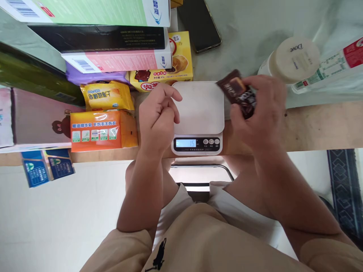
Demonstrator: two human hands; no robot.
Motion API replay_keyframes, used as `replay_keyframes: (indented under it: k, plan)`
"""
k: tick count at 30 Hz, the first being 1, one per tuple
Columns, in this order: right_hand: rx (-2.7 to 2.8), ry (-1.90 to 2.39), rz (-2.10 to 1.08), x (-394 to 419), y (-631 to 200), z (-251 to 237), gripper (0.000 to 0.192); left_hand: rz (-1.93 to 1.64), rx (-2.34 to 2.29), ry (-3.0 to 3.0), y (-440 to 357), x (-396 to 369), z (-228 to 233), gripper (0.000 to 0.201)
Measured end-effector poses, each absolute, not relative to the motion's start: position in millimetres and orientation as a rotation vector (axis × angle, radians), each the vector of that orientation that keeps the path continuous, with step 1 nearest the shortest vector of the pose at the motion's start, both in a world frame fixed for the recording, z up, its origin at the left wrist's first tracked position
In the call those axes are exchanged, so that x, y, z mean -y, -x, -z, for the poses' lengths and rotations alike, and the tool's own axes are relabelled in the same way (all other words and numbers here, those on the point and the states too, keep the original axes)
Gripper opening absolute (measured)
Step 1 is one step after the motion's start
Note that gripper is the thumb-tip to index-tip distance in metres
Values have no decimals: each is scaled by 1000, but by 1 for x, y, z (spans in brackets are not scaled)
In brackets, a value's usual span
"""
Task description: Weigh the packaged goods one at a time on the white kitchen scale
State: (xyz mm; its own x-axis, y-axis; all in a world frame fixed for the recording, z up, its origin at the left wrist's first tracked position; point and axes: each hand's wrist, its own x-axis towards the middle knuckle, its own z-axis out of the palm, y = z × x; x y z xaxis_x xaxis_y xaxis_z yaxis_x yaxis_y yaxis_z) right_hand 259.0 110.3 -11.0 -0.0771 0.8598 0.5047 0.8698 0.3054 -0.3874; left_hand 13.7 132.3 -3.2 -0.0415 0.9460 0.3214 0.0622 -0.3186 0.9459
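Note:
A small dark brown snack packet [241,94] is gripped by my right hand [263,107], fingers behind it and thumb in front. The packet is tilted, just right of a white kitchen scale [198,107]. The scale's plate is bare, and its lit display [186,142] seems to read 15. At the scale's left edge is my left hand [159,117], its fingers loosely bent and apart, with nothing visible in them. Left of that hand are an orange soap pack [96,130] and a yellow soap packet [107,96].
Behind the scale are a yellow snack box [181,49] and a black phone [201,26]. Stacked boxes [113,37] rise at the back left. A Dove jar [296,58] and a red-and-white tube [334,62] stand right. A blue packet [48,166] overhangs the table's front edge.

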Motion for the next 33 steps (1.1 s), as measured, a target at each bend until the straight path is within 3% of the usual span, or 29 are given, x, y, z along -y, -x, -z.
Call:
replay_keyframes:
  k: [15, 26, 33]
  plan:
    - [1788, 1884, -269, -81, -269, 15, 43, -1417, -1117, -1549, -13, -137, 6, 13]
    - [1807, 1331, -49, -93, -224, 1, 30, -1768, -1157, -1513, 23, -108, -53, 22]
    - [2052, 1224, -476, -90, -143, -24, 29, -1919, -1447, -1386, 69, -98, -61, 26]
